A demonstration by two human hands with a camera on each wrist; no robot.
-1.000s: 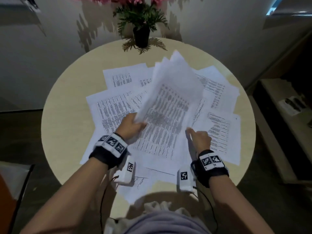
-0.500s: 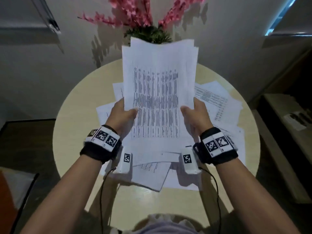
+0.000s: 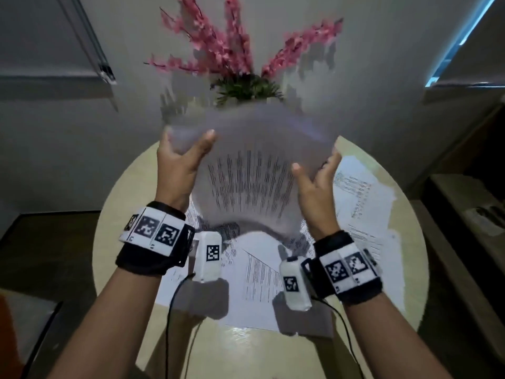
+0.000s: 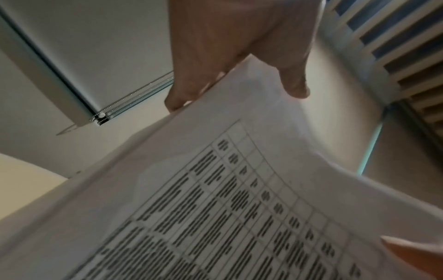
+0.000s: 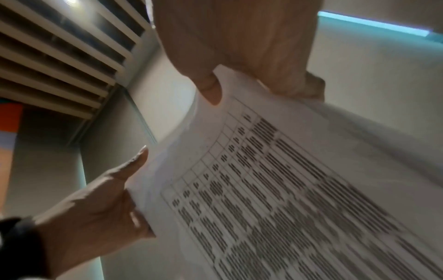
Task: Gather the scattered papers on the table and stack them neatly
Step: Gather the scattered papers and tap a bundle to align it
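Note:
I hold a bundle of printed papers (image 3: 251, 176) in the air above the round table (image 3: 123, 214), and it is blurred by motion. My left hand (image 3: 180, 160) grips its left edge, thumb on the front. My right hand (image 3: 317, 184) grips its right edge. In the left wrist view the fingers (image 4: 239, 56) curl round the top sheet (image 4: 239, 199), which carries a table of text. The right wrist view shows the same sheet (image 5: 299, 180) pinched under the right thumb (image 5: 210, 89), with the left hand (image 5: 95, 199) on its other edge. Several loose papers (image 3: 363, 209) still lie spread on the table.
A pot plant with pink flowers (image 3: 243, 86) stands at the table's far edge, behind the bundle. More sheets (image 3: 262, 283) lie under my wrists, near the front edge. A low shelf (image 3: 470, 214) is on the right and dark floor on the left.
The bundle went from the tabletop to upright in both hands. It now bends and tilts, higher up, and my hands have slid toward its upper edges.

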